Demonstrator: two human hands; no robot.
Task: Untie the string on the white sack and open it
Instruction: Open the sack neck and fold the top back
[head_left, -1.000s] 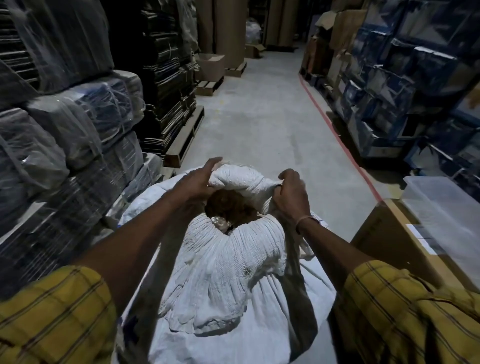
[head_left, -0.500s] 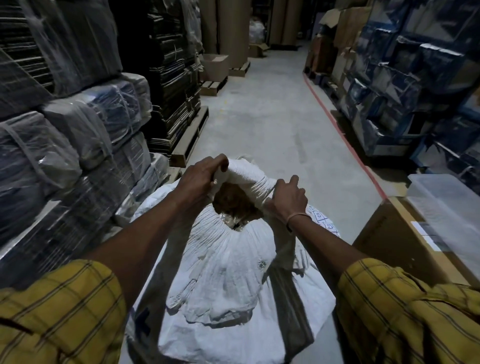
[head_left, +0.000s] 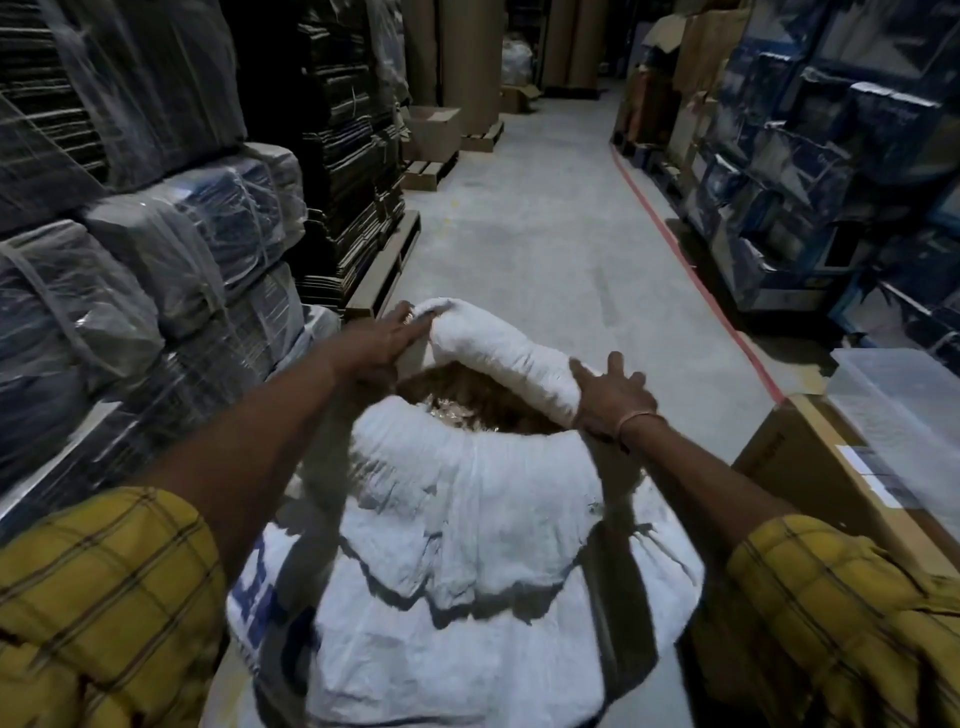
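Observation:
A big white woven sack stands on the floor right in front of me, its mouth open. The far rim is rolled into a thick band. Brown contents show inside the opening. My left hand grips the rolled rim at its far left end. My right hand holds the same rim at the right end, fingers spread over the cloth. No string is visible.
Plastic-wrapped bundles are stacked close on the left, with pallets of dark flat stock behind. A cardboard box with a clear plastic tub on it stands at the right. A concrete aisle with a red line runs ahead.
My two hands have moved apart along the rim and the sack's mouth is much wider. More of the brown contents shows than before.

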